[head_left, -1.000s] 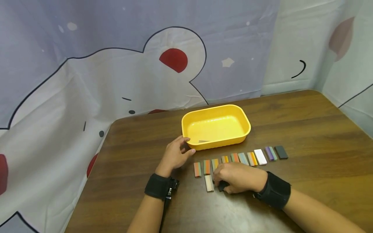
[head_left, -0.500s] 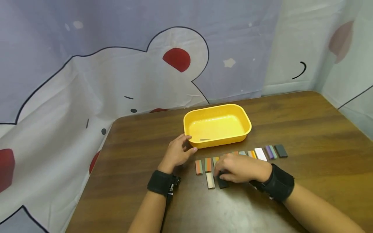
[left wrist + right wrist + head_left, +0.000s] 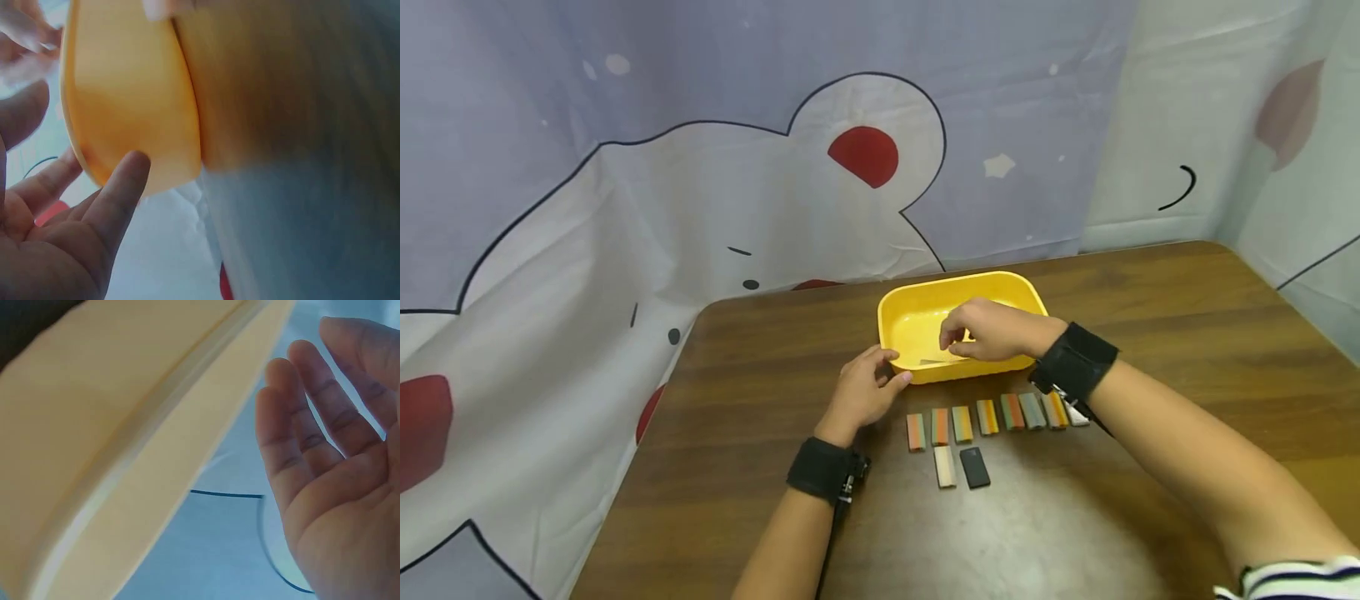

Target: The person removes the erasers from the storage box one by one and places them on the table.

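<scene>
In the head view, a yellow plastic basin (image 3: 910, 375) stands toward the back of the table. My left hand (image 3: 861, 390) is at its near left corner, the fingers lightly bent; in the left wrist view one fingertip (image 3: 137, 161) meets the basin wall. My right hand (image 3: 992, 329) hovers over the basin's near right part. The right wrist view shows its fingers (image 3: 325, 400) loosely bent, with nothing visible between them. A thin brownish piece (image 3: 934, 362) lies inside the basin, partly hidden by the near wall.
In front of the basin, several small striped blocks (image 3: 962, 425) form a row, with a white block (image 3: 1077, 414) partly covered by the right wrist. Nearer lie a cream block (image 3: 945, 467) and a black block (image 3: 975, 467). A patterned curtain (image 3: 737, 208) hangs behind the table.
My right hand has left the black block and moved up and back over the basin. The black block now lies uncovered beside the cream one. The left hand stays at the corner.
</scene>
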Available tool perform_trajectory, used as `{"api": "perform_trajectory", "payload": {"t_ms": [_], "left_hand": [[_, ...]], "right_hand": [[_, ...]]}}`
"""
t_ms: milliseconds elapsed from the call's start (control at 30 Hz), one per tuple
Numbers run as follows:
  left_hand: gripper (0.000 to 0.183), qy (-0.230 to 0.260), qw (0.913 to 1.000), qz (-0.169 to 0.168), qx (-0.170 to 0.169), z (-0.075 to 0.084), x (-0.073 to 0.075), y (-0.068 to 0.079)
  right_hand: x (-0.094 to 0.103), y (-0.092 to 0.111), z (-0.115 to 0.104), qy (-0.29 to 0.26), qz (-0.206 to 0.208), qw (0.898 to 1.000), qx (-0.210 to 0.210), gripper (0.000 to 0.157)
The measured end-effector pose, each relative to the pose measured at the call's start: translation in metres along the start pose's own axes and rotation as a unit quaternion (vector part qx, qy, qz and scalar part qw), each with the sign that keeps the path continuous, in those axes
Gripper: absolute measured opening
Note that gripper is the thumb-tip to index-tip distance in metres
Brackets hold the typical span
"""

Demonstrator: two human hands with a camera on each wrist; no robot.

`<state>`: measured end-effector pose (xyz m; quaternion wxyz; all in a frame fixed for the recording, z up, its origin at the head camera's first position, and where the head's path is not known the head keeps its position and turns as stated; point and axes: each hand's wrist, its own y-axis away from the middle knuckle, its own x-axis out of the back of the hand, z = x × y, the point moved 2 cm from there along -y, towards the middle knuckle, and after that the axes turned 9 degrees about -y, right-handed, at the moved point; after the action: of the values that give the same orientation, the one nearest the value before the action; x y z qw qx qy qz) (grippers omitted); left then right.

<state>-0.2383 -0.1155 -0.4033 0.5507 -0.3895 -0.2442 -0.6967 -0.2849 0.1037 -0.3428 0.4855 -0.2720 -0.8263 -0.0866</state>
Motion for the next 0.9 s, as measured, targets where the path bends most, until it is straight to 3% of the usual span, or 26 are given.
{"api": "perform_trajectory", "payload": {"t_ms": [133,300,433,567,667,767,900], "left_hand": [[0.036,-0.013,0.9995,0.029,-0.001,-0.002,-0.002,0.0],[0.036,-0.019,0.9995,0.026,0.0,-0.004,-0.003,0.003],[0.035,-0.028,0.9993,0.023,-0.007,-0.004,-0.002,0.004],[0.036,-0.031,0.9993,0.014,-0.013,-0.002,0.0,0.004],[0.04,-0.022,0.9997,-0.003,-0.009,0.0,0.001,0.005],[0.044,-0.021,0.9996,-0.017,-0.004,0.002,0.001,0.005],[0.044,-0.026,0.9994,-0.021,-0.006,0.002,0.001,0.006]], "right_hand": [[-0.002,-0.02,0.016,-0.009,-0.043,0.999,-0.029,0.009],[-0.011,-0.037,0.03,0.001,-0.135,0.987,-0.082,0.017],[-0.016,-0.047,0.031,0.008,-0.209,0.968,-0.142,0.028],[-0.016,-0.053,0.029,-0.02,-0.27,0.932,-0.24,0.034],[-0.017,-0.055,0.028,-0.049,-0.293,0.907,-0.297,0.035],[-0.019,-0.057,0.027,-0.068,-0.3,0.898,-0.314,0.039],[-0.024,-0.06,0.02,-0.068,-0.301,0.9,-0.308,0.052]]}}
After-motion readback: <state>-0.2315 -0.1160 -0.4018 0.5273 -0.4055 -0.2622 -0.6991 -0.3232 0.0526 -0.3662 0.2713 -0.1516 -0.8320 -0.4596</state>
